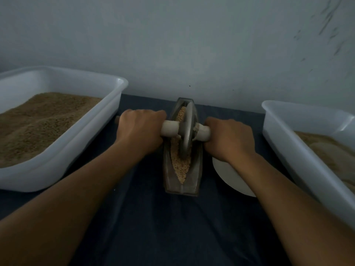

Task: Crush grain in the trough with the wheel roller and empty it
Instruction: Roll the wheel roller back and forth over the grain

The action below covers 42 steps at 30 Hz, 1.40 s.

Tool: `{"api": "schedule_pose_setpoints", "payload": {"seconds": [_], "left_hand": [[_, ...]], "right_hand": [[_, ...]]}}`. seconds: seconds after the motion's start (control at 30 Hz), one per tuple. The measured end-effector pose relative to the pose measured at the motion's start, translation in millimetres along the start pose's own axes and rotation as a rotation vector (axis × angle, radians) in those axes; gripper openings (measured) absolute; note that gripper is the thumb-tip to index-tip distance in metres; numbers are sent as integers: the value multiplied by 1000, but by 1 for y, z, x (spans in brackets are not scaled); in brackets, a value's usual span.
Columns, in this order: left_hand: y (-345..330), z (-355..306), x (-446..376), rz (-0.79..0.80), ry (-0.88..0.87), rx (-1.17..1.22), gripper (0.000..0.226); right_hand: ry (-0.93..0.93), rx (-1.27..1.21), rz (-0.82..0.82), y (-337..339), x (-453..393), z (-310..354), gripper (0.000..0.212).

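Head view: we are finding the wheel roller point(186, 131) standing in the trough point(181, 181) at the worktop point(163, 227) centre, amid grain point(181, 167). Left hand point(140, 127) and right hand point(230, 139) are gripping its handle, fingers clamped round it. White tubs point(63, 150) are flanking it.

We see a dark blue cloth point(172, 227) covering the surface. On our left sits a white plastic tub point(80, 148) heaped with brown meal; on our right, another white tub point(288, 143) holds paler meal. A white bowl point(228, 177) lies partly hidden between; a grey wall point(172, 45) stands behind
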<state>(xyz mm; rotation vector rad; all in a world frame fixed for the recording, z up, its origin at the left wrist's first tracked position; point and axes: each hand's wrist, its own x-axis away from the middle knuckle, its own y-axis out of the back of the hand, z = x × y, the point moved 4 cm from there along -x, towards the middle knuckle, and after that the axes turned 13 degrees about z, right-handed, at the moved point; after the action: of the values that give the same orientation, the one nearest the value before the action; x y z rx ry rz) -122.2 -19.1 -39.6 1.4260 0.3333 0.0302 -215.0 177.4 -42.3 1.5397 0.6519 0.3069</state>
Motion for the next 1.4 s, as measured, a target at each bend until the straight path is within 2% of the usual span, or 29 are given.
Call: {"api": "schedule_pose_setpoints", "payload": {"seconds": [0.1,0.27,0.47,0.57,0.77,1.23,1.4], "left_hand": [[3,-2,12,-19,-19,-7,39],[8,-4,25,-50,-43,-44,44],[5,-3,12,23,-9,-27,37],[1,0,-1,86,22,-4,30],[0,3,-24,149,33,-2,19],[3,10,-79,457,-18,25,44],[3,10,-82,462,-26,41,43]], "right_hand": [[-4,31,-52,3,12,5,21],[-26,54,-109,6,33,14,42],[-25,61,-91,4,21,8,27],[-20,28,-13,2,5,2,16],[-3,-19,198,-4,-29,-8,15],[97,-75,640,-8,-83,-11,26],[87,-134,696,-7,-83,-12,25]]}}
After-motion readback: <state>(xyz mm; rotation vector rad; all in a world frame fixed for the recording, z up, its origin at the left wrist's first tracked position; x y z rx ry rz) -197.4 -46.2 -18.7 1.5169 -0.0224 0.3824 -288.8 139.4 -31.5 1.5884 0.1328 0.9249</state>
